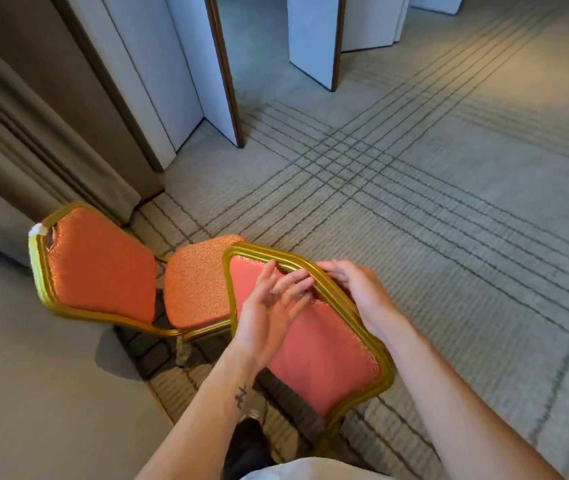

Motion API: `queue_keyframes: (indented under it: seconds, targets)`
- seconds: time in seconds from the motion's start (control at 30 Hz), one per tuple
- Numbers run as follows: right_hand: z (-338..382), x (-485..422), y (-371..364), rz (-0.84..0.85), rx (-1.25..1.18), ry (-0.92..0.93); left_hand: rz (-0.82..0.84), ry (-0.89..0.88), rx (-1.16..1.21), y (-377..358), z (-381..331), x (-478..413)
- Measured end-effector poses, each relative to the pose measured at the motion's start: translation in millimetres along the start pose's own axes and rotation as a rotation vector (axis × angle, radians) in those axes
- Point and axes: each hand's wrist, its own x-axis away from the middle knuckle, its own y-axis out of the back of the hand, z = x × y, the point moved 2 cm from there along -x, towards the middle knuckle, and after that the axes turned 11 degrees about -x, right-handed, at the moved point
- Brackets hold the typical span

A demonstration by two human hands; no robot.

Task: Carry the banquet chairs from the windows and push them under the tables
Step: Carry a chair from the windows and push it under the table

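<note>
- Near chair (324,355): stands on the carpet (449,237), near centre, backrest towards the camera. Gold frame, salmon padded back.
- Second chair (103,271): just left of it, by the curtain (33,133), its seat reaching behind the near chair's left frame edge. White patch (38,230) on its top left corner, the fabric looking torn beside it.
- No table in view; folding panels (310,36) stand far behind.
- Right hand (359,296): lies on the top rail (265,252) at its right slope, fingers bent over it. Firmness of grip not readable.
- Left hand (269,310): holds nothing, fingers (293,282) straight and spread, tips at the rail's inner edge. Blurred, so contact is uncertain.
- Handling, judged: the tubular frame looks rigid, so the chair should lift as one piece, moderately heavy for one person. The lacquered rail looks smooth and may slip in a loose grip.
- The padding is soft and frayed at the edge, so it gives no purchase.
- Best hold, judged: both hands wrapped round the top rail, one on each slope. One hand alone would probably let the legs swing.
- Risk: the legs could catch the second chair on lifting.
</note>
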Motion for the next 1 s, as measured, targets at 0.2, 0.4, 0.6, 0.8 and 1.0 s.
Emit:
queue_keyframes:
  seconds: [0.2,0.4,0.6,0.8,1.0]
  targets:
    - [3,-14,6,-0.26,0.373,0.264,0.051,-0.151,-0.438,-6,-2,-39]
    - [-4,-9,-1,-0.539,0.829,0.327,0.241,-0.296,-0.83,5,-25,-76]
    - [-8,-8,-16,-0.656,1.068,0.3,0.38,-0.629,-1.287,11,-49,-102]
    - [-15,-10,-17,-0.785,1.084,0.184,0.451,-0.914,-1.533,16,-42,-109]
    - [-12,-10,-17,-0.783,1.077,0.175,0.414,-0.998,-1.663,25,-49,-126]
